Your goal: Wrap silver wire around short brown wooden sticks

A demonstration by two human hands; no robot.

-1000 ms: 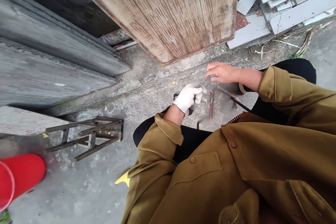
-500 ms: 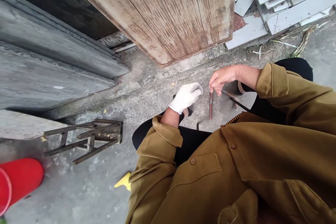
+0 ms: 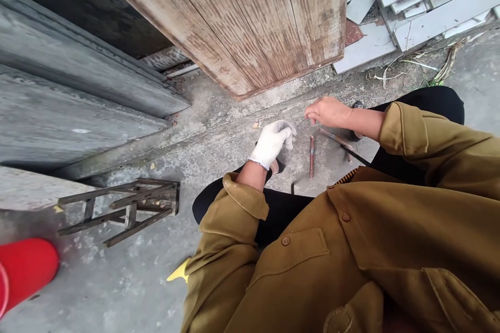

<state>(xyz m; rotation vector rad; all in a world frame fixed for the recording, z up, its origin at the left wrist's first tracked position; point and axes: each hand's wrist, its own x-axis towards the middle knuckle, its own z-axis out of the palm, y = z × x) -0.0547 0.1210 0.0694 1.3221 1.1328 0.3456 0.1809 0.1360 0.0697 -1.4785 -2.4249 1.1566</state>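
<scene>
A thin pale strand, wire or thread, spans the short gap between my two hands. My left hand, in a white glove, has its fingers curled at one end of the strand. The bare right hand pinches the other end, a little farther out. Below the hands a short reddish-brown stick lies on the concrete, with a greyish band around its upper part. Another brown stick with a similar band lies to its right, close to a dark thin bar.
A worn wooden door panel stands beyond the hands. Stacked white tiles lie at the upper right. To the left are an overturned wooden stool and a red bucket. Something yellow lies by my left sleeve.
My right hand has moved slightly left and up, turning more knuckles-up. The left glove's fingers have loosened a little. The strand now slants upward between them; the banded stick below is fully exposed.
</scene>
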